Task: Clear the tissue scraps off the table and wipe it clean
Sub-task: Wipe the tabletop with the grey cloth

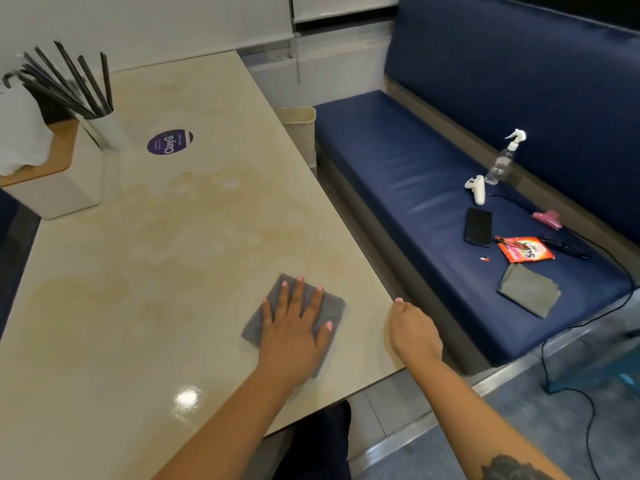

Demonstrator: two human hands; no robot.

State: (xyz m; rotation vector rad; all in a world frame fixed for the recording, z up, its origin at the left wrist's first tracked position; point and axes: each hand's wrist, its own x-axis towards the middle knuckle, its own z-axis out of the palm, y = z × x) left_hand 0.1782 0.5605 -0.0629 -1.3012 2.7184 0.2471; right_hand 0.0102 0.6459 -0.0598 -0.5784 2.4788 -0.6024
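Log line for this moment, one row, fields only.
phase: wiping | left hand: flat on grey cloth on table | right hand: curled at table edge, contents unseen | scraps: none visible

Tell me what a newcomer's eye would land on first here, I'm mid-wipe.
First, the left hand pressed flat on a grey cloth near the table edge closest to the bench, with the right hand curled just off that edge. Next, the blue bench on the right, littered with a spray bottle, a phone and a red snack packet.
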